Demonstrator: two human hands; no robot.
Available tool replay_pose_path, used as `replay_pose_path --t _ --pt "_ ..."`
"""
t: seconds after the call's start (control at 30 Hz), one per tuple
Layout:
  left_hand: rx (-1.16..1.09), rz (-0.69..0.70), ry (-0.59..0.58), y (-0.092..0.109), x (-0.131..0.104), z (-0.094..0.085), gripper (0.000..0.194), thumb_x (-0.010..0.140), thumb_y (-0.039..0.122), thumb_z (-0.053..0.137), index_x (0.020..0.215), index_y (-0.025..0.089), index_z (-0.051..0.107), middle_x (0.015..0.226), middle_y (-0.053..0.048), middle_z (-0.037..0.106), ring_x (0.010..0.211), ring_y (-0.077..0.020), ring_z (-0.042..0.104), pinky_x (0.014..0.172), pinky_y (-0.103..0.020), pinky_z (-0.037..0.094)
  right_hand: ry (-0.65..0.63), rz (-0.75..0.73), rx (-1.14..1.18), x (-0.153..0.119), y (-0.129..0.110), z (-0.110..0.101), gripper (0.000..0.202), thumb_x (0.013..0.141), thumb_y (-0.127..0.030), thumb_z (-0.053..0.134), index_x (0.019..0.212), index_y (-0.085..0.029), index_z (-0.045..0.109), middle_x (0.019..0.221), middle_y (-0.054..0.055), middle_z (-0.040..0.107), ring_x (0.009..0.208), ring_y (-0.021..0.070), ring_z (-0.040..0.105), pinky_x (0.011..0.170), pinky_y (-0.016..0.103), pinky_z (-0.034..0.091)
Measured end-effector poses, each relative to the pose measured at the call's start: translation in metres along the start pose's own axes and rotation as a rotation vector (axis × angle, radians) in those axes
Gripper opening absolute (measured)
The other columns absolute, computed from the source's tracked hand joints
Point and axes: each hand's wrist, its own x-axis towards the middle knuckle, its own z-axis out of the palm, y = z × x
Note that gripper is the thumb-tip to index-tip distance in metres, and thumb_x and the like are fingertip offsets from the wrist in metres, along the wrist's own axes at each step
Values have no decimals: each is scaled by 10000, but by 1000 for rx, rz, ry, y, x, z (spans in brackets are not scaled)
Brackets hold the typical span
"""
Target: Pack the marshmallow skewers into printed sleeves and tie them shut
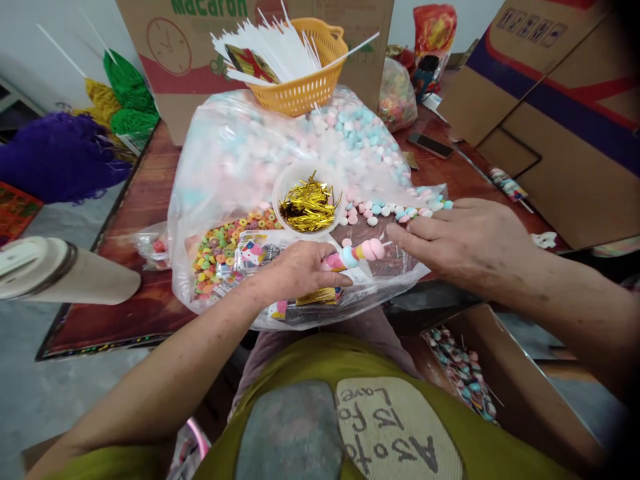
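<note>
Big cardboard boxes stand by a red-brown table with a large see-through bag on it. The right hand is at the bag's right side; I can't tell if its fingers hold anything. The left hand, over the bag, has fingers clamped on a candy stick. Little sweets lie by the right hand.

Lidded tumbler at left, purple heap, perhaps tinsel, beyond it, phone near a cardboard box
</note>
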Motion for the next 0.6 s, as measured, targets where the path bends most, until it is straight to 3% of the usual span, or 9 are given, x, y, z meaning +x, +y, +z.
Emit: replay_pose_path --t 0.2,0.3,0.37,0.43,0.5,0.6 --pt "-274 -47 -109 -10 5 7 368 636 429 696 874 156 626 752 9 607 703 -145 537 627 -245 390 97 -93 -65 9 1 8 267 881 -118 377 977 -187 616 642 5 606 545 137 470 555 302 234" --pt "-404 -39 -273 -17 1 3 335 630 398 707 848 158 627 727 8 608 660 -133 540 601 -239 400 193 -154 -47 6 3 9 292 909 -125 348 1043 -184 601 664 10 611 575 135 468 561 305 256" --pt "-486 -63 -406 -19 1 1 297 645 397 694 784 148 613 653 9 583 586 -119 520 566 -241 402 195 -174 -10 5 5 8 277 910 -144 367 1057 -202 594 687 14 613 597 134 460 562 310 255" --pt "-530 -86 -454 -17 2 2 288 664 407 676 768 149 600 616 12 566 546 -113 508 549 -246 405 162 -158 18 5 5 6 266 901 -156 388 1062 -216 591 687 17 605 607 138 449 560 318 247" --pt "-485 -78 -367 -11 5 4 290 664 405 674 803 161 605 641 15 579 571 -118 525 570 -251 415 141 -142 32 6 4 5 266 899 -157 384 1058 -212 589 671 19 592 604 141 443 561 323 241" --pt "-160 -79 -122 4 11 10 290 645 391 687 825 175 617 694 11 601 672 -157 563 639 -274 427 137 -159 7 9 -3 8 278 913 -149 348 1045 -182 591 688 23 601 595 140 458 567 318 246"
